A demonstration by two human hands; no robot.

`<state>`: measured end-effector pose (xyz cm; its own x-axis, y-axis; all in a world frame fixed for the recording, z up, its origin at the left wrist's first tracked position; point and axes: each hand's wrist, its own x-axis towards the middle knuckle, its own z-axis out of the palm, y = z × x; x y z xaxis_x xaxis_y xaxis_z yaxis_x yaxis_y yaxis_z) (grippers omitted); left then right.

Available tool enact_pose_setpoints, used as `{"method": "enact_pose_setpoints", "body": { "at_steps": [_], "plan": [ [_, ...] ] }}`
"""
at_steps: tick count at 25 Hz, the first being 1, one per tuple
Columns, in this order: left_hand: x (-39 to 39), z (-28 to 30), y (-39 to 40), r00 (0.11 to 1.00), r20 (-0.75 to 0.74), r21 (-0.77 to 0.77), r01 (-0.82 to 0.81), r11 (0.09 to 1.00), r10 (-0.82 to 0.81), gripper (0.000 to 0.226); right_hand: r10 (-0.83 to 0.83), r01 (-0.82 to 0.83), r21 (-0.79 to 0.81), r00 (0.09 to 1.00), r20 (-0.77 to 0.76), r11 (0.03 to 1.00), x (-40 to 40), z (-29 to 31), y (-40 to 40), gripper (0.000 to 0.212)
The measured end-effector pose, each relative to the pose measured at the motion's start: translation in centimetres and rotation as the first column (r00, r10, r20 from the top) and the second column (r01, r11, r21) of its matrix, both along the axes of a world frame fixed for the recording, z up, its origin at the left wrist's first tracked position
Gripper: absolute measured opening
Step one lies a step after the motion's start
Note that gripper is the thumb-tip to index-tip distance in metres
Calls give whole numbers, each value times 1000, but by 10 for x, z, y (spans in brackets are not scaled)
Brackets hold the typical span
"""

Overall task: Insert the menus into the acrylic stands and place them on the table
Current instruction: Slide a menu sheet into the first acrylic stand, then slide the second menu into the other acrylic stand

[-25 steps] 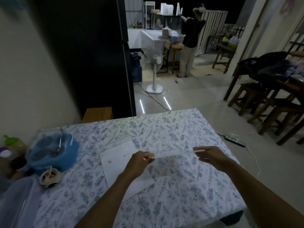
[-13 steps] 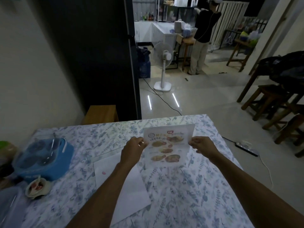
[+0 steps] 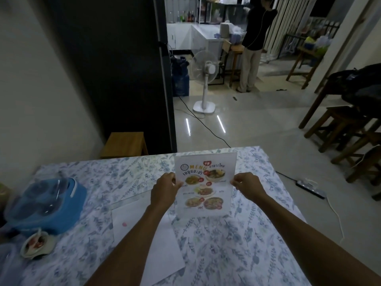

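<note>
Printed colour menu in clear acrylic stand (image 3: 205,185) is upright, base at the floral tablecloth table (image 3: 237,244). Left hand (image 3: 165,191) & right hand (image 3: 246,185) pinch its side edges. One seems done; white sheets (image 3: 142,234) lie flat nearby, prob. left to do.

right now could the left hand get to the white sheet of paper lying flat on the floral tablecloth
Probably yes. The white sheet lies directly under the left forearm with nothing on top of it, but the left hand is busy gripping the upright menu with the right hand, so it would have to let go first.
</note>
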<state>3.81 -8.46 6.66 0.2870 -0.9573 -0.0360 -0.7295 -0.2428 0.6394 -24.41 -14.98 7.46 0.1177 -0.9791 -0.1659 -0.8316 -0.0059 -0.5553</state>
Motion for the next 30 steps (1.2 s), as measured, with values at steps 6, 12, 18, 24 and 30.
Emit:
{"method": "enact_pose_setpoints", "body": {
  "at_steps": [6,12,18,24,30],
  "plan": [
    [-1,13,16,997,-81,18,-10,1000,12,33,-181,193,78,973,-140,978,23,0,41,36],
    [29,5,86,998,-54,99,-6,995,11,33,-38,61,130,985,-168,990,75,-12,109,27],
    [94,-29,177,993,-52,190,-91,977,103,32,136,-108,180,979,-152,978,158,-47,164,32],
    [137,-80,232,972,-60,330,-195,924,226,40,195,-160,180,961,-196,970,193,-94,196,37],
    [127,-121,244,963,-153,409,-144,901,223,47,124,-71,204,958,-258,976,195,-119,205,36]
  ]
}}
